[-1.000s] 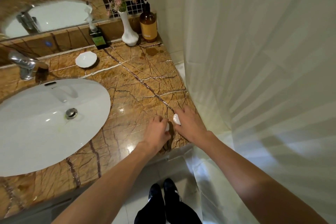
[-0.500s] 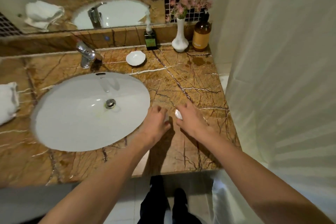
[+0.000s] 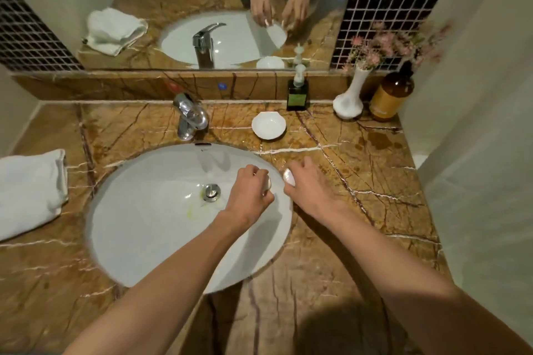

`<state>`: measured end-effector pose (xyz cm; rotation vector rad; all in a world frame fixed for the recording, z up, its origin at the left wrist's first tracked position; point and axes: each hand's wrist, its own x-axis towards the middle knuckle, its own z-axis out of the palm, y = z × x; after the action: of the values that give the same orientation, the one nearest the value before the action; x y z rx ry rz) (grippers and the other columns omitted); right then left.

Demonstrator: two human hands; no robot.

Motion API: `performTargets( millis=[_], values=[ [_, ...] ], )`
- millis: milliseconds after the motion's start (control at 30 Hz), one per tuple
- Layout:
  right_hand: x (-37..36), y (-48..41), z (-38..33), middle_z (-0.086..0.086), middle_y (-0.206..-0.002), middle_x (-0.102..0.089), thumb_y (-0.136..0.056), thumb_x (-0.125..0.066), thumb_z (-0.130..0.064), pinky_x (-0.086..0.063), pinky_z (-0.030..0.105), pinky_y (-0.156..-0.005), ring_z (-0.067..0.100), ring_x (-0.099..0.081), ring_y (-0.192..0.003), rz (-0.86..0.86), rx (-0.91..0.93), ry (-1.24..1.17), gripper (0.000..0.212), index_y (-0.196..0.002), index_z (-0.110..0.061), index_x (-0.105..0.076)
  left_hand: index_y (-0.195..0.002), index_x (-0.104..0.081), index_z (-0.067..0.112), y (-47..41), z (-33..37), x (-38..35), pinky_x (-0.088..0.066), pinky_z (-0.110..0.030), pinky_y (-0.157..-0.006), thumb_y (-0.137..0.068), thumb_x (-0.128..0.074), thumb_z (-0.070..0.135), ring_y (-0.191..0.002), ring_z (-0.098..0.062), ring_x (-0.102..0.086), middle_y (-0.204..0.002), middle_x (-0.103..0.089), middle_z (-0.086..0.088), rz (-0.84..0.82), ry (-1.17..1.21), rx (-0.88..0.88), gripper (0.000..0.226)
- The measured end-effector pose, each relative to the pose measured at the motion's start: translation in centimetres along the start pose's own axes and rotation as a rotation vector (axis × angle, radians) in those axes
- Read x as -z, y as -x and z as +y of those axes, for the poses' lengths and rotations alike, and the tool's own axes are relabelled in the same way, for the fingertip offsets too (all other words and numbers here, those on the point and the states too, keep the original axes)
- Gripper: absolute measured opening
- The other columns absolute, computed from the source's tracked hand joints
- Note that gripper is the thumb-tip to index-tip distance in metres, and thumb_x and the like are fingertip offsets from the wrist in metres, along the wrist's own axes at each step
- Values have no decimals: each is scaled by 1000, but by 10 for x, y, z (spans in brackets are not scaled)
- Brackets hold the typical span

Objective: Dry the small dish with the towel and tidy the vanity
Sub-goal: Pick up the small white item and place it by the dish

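Observation:
The small white dish [image 3: 268, 125] sits upright on the marble vanity top [image 3: 372, 181], behind the sink and right of the faucet. A folded white towel [image 3: 31, 190] lies at the counter's far left edge. My left hand [image 3: 250, 194] hovers over the right part of the white sink basin [image 3: 144, 216], fingers curled in, nothing visibly in it. My right hand [image 3: 313, 192] is just beside it over the basin's right rim, also curled and holding nothing I can see. Both hands are a forearm's length in front of the dish and far from the towel.
A chrome faucet [image 3: 189, 118] stands behind the basin. Along the back ledge are a green pump bottle [image 3: 297, 94], a white vase of pink flowers [image 3: 349, 99] and an amber bottle [image 3: 390, 98]. A wet patch [image 3: 377, 138] marks the counter. A shower curtain [image 3: 478, 167] hangs at right.
My view has swung left from the counter's right corner to the sink, bringing the towel into sight. Both hands moved left together and now sit over the basin's right side.

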<state>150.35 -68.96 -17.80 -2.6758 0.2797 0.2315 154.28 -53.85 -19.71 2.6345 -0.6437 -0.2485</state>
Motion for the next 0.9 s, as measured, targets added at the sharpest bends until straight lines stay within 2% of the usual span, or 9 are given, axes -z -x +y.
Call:
performTargets(
  millis=[167,267,400,500,667,900],
  values=[
    [4,-50,-17,16,-125,-44,-90,-59,-22,-45,41,-89,33,-49,-112,-24,-5,46,39,-126,-12,-50,-103,-58,5,-36,-20,9,-38,-30,-79,-78,-61,18,-102,-30,-46,-107,-55,-15,-1,38,5,28],
    [7,-82,-23,17,-124,-45,-91,-58,-22,-45,41,-90,34,-49,-111,-12,5,61,38,-127,-12,-50,-94,-57,6,-59,-28,15,-33,-28,-76,-78,-60,17,-100,-29,-46,-103,-54,-13,3,50,-4,19],
    [9,-124,-24,17,-121,-48,-90,-58,-22,-49,44,-86,34,-53,-106,33,32,111,40,-127,-12,-50,-97,-59,6,-86,-37,21,-40,-32,-83,-80,-61,18,-102,-26,-44,-106,-52,-11,19,71,-8,21],
    [10,-151,-23,17,-123,-49,-88,-60,-23,-48,44,-86,35,-52,-109,47,75,149,44,-130,-11,-49,-97,-58,6,-99,-44,21,-42,-36,-85,-81,-60,17,-104,-26,-43,-108,-52,-11,18,67,4,20],
    [6,-179,-21,17,-123,-52,-86,-63,-24,-46,44,-84,35,-52,-109,12,149,246,45,-127,-10,-51,-101,-60,6,-107,-57,16,-36,-31,-93,-80,-60,14,-111,-26,-42,-116,-52,-11,26,80,13,23],
    [-1,-187,-20,17,-121,-52,-91,-58,-23,-45,42,-87,34,-51,-110,-31,205,299,38,-126,-8,-52,-107,-60,4,-117,-62,17,-33,-28,-88,-80,-60,14,-109,-26,-43,-115,-53,-12,43,78,28,29]
  ],
)
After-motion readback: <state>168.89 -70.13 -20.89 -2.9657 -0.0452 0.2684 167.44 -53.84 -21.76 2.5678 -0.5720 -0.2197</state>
